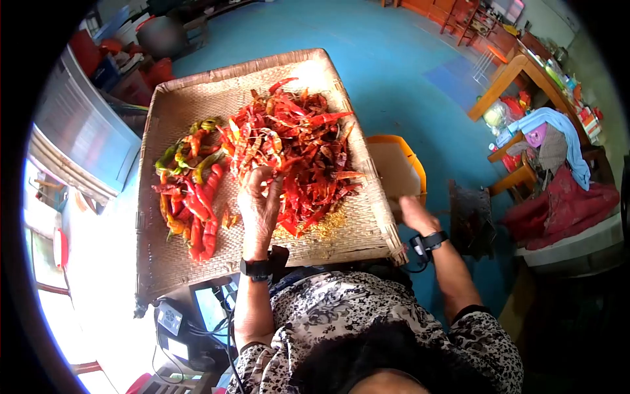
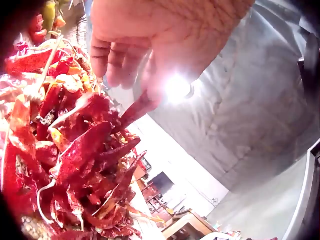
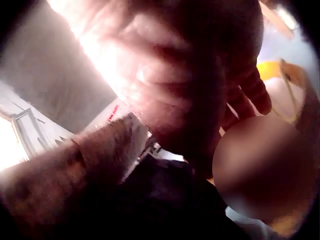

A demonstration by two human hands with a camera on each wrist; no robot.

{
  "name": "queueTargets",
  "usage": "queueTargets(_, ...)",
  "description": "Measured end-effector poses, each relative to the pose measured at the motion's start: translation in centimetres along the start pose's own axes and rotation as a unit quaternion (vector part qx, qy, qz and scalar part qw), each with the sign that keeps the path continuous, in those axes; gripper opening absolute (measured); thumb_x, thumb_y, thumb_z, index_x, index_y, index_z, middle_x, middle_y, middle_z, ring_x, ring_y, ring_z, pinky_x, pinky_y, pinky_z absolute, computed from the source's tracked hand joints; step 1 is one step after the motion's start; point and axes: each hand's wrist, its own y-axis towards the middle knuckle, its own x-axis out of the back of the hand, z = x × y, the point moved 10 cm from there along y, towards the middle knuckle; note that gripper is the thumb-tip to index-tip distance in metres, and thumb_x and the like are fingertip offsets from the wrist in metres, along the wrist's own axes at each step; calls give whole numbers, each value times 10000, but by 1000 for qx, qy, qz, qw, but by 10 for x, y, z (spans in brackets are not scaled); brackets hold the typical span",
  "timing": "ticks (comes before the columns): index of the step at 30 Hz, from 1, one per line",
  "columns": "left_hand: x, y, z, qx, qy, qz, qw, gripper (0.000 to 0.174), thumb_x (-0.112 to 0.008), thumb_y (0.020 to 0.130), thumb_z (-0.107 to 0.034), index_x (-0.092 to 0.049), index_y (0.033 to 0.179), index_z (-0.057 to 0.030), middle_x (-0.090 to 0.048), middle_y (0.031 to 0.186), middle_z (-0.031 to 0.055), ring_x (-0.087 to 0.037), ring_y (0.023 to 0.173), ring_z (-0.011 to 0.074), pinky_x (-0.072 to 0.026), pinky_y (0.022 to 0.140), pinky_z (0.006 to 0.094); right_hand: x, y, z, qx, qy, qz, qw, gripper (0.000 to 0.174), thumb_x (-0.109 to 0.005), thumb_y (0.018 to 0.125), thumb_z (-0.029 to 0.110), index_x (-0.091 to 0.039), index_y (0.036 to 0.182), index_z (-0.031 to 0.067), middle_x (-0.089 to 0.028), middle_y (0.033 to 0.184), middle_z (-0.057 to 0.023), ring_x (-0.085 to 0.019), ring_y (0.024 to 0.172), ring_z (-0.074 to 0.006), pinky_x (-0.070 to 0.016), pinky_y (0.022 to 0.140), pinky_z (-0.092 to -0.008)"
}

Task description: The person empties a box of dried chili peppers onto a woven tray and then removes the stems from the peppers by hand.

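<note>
My left hand (image 1: 259, 200) is over the heap of dried red chilies (image 1: 308, 151) on a square woven tray (image 1: 262, 253). In the left wrist view, a dried red chili (image 2: 140, 109) runs up to the thumb and fingers, which pinch its end. Fresher red and green chilies (image 1: 203, 203) lie in a smaller group at the tray's left. Outside the tray's right edge, my right hand (image 1: 420, 217) hangs beside a yellow-rimmed container (image 1: 420, 172). Its fingers (image 3: 255, 92) extend loosely in the right wrist view, with no chili visible in them.
Yellow seeds (image 1: 328, 226) are scattered near the tray's front right. A dark box-like object (image 1: 469, 220) stands on the blue floor (image 1: 394, 72) at right, near a wooden table (image 1: 505, 82) and piled clothes (image 1: 558, 203). Cables and devices (image 1: 170, 318) sit below the tray's left corner.
</note>
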Motion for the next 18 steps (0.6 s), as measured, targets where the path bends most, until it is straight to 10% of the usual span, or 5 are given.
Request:
queueTargets(2,3,-3,-1,-29,13,-5,999,121,-660,857,-54,-614,961,-14,-625,913,76,-599,838,158,-493,726,285,60,9,4,-91,262,-144,950,152,-539,883,76,-595,1001,-2,-600,840,-184,-594,779,-370,-489,678,-422)
queueTargets(4,7,-4,-15,-57,34,-22,998,127,-677,820,-75,-615,919,-27,-618,861,123,-601,803,281,-477,747,370,167,-7,93,77,161,-319,931,156,-556,908,99,-590,1030,8,-628,876,-194,-612,722,-335,-491,628,-388)
queueTargets(12,-21,-19,-47,-98,-17,54,994,92,-680,826,-74,-641,897,-31,-633,819,106,-596,774,279,-479,678,365,151,16,264,284,243,-235,898,423,-620,786,-27,-520,1195,18,-555,1132,-192,-611,853,-374,-515,721,-384)
queueTargets(16,-41,-32,-35,-53,-59,118,990,116,-663,867,-99,-641,964,-40,-645,900,115,-621,819,276,-506,716,366,106,30,244,222,302,-230,898,231,-527,772,-103,-582,973,-3,-595,851,-174,-606,780,-368,-482,651,-397)
queueTargets(18,-48,-38,-37,-44,-73,152,985,175,-652,889,-134,-619,1029,-34,-639,935,110,-630,833,236,-518,707,350,106,27,228,237,364,-242,867,131,-551,831,-40,-609,938,8,-596,737,-96,-591,622,-186,-462,550,-310)
